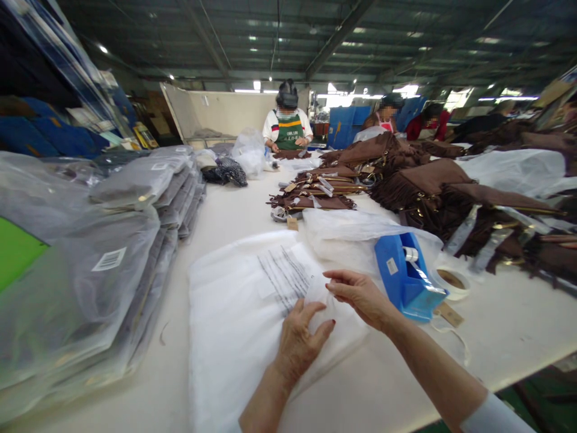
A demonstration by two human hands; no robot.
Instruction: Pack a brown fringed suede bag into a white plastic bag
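Note:
In front of me lies a stack of thin white plastic bags (220, 300), with lines of dark print on the top one. My left hand (297, 343) rests on the stack just below the print, its thumb and index finger apart. My right hand (360, 297) is pinched at the right of the print, with a fold of the bag's thin film at its fingertips. Just beyond the right hand stands a blue tape dispenser (392, 264) with a strip of clear tape at its front.
Grey items in clear bags (130, 240) are piled at the left. Brown fringed handbags (433, 180) heap up at the right. A tape roll (451, 282) and a brown tag (449, 314) lie beside the dispenser. Across the table, a person in a green apron (289, 133) handles brown material.

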